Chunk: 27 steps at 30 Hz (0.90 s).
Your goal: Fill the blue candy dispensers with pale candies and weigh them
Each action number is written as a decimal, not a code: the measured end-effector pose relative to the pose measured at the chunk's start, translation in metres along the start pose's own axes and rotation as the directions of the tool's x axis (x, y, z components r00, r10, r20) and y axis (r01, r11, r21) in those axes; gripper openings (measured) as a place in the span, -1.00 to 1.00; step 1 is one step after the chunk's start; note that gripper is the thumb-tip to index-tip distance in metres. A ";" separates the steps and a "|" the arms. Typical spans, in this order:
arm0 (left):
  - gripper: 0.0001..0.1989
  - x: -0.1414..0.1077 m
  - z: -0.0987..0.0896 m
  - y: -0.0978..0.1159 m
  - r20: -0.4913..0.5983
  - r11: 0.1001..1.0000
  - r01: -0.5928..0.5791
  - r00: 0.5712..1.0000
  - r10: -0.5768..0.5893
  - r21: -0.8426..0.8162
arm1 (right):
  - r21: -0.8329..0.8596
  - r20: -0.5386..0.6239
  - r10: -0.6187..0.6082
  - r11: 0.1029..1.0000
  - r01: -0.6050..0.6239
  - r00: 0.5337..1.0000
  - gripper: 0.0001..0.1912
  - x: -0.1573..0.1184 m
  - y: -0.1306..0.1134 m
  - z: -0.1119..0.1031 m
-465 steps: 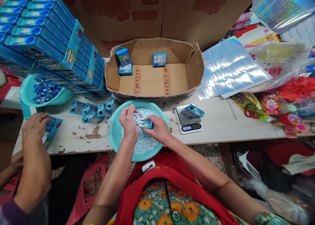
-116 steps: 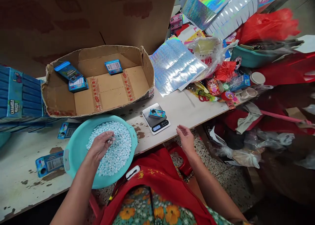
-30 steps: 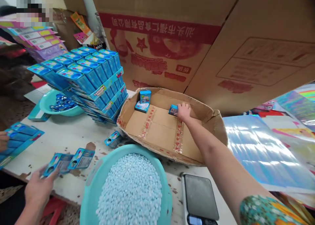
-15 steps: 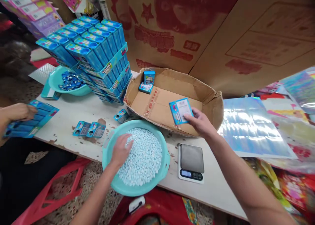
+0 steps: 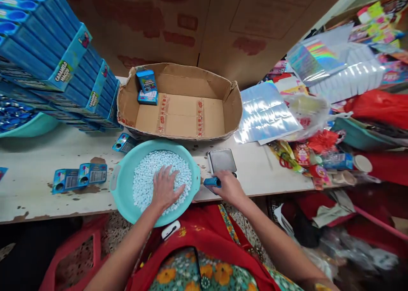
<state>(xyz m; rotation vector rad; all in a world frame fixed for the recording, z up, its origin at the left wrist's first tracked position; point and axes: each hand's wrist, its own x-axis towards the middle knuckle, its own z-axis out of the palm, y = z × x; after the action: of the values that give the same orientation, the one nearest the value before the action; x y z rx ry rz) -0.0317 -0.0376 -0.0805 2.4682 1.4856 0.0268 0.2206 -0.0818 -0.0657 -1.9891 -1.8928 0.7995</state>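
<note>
Pellets [image 5: 143, 172] of pale blue colour are contained in the turquoise basin [image 5: 122, 185], and the left hand [image 5: 165, 189] is laid upon them with fingers spread. One small blue box [image 5: 211, 182] is gripped by the bent fingers of the right hand [image 5: 230, 187], just beside the basin's rim; fingertips are partly hidden. The scale [image 5: 222, 160] is partly covered by this hand. Inside the cardboard carton [image 5: 181, 112], two more boxes [image 5: 147, 83] are seen, one upon another.
</note>
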 end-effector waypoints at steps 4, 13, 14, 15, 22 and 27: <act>-0.60 -0.007 0.016 0.010 0.019 0.988 -0.144 0.990 0.143 0.054 | -0.012 -0.045 0.063 0.998 -0.064 0.997 -0.68 -0.017 -0.002 0.057; -0.66 0.033 0.020 -0.043 -0.060 0.985 0.165 0.984 -0.167 -0.044 | 0.506 -0.237 0.324 0.846 -0.169 0.916 -0.63 -0.068 0.022 0.113; -0.69 0.031 0.019 -0.047 -0.076 0.954 0.254 0.960 -0.269 -0.158 | 0.567 -0.233 0.388 0.799 -0.199 0.892 -0.59 -0.072 0.023 0.107; -0.72 0.029 0.018 -0.050 -0.083 0.894 0.332 0.925 -0.371 -0.301 | 0.620 -0.236 0.446 0.753 -0.219 0.863 -0.54 -0.074 0.021 0.098; -0.64 0.012 0.000 -0.040 0.047 0.445 0.422 0.766 -0.642 -0.790 | 0.764 -0.309 0.333 0.645 0.024 0.891 -0.51 -0.044 -0.037 0.016; -0.64 0.004 -0.052 -0.009 0.139 0.023 0.186 0.808 -0.573 -0.982 | 0.510 -0.342 -0.080 0.821 0.257 0.936 -0.64 -0.003 -0.084 0.033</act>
<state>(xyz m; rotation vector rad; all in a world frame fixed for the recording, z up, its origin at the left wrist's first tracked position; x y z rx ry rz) -0.0449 -0.0193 -0.0326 0.8709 1.4156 1.0078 0.1332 -0.0819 -0.0448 -1.4614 -1.4257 0.8111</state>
